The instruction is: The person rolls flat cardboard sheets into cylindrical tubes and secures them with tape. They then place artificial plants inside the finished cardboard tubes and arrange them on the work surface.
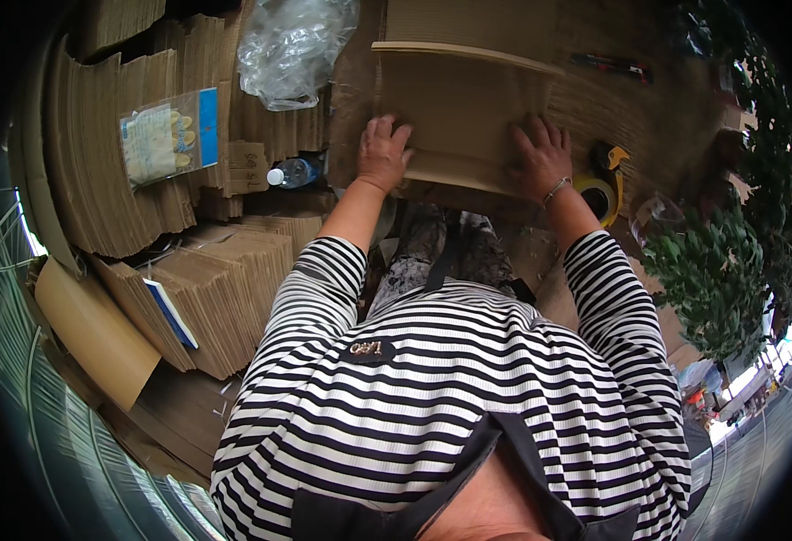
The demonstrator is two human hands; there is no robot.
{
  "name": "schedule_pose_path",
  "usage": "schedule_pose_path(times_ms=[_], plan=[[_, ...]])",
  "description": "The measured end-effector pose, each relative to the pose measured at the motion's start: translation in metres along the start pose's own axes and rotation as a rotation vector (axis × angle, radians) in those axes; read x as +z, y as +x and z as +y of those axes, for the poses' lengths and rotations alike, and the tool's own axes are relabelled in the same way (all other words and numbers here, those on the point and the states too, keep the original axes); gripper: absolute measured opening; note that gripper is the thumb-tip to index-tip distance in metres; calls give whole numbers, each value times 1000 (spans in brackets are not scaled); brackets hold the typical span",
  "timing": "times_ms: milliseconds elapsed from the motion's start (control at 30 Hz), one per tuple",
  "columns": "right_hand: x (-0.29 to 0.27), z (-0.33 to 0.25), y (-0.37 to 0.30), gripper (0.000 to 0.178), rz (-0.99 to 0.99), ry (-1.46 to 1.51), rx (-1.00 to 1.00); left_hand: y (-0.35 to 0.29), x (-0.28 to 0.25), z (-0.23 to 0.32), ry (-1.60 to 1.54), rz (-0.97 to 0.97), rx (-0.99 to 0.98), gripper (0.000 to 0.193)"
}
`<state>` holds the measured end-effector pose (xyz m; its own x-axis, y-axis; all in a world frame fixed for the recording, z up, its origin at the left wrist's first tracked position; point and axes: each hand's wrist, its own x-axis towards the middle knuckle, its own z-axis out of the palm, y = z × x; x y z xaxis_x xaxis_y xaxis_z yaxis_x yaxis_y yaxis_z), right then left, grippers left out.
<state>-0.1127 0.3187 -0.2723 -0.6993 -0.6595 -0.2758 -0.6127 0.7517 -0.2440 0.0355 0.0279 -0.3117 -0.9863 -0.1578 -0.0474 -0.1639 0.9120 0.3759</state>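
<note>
A brown cardboard sheet [463, 104] with folded-up edges lies in front of me, a raised strip across its far part and a bent flap along its near side. My left hand [384, 153] grips its near left corner, fingers curled over the edge. At the near right corner, my right hand [543, 160] bends its fingers over the cardboard, with the thumb toward the inside. Some fingertips are hard to make out in the shade.
Stacks of flat cardboard [125, 153] stand at the left, with a clear plastic bag [292, 50] and a water bottle [293, 173] nearby. Right of the sheet are a yellow tape dispenser [605, 185] and a dark red-and-black tool [610, 65]. Leafy green plants [716, 270] line the right side.
</note>
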Motion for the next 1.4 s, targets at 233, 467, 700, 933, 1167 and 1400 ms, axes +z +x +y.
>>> schedule_pose_path(times_ms=[233,467,700,933,1167,1400], plan=[[0,4,8,75,40,-48,-9,11,1,-1,-5,-15,-9,53],[-5,2,13,77,-45,-45,8,17,-10,5,20,-27,-16,48],[-21,-10,14,79,-106,5,54,70,8,19,-117,28,250,45],[16,1,13,82,4,-23,61,185,-20,70,113,-396,-20,106],[4,-11,9,73,76,170,46,210,-29,68,154,-617,-79,120],[7,-6,1,74,144,121,4,209,-17,63,146,-548,-42,116]])
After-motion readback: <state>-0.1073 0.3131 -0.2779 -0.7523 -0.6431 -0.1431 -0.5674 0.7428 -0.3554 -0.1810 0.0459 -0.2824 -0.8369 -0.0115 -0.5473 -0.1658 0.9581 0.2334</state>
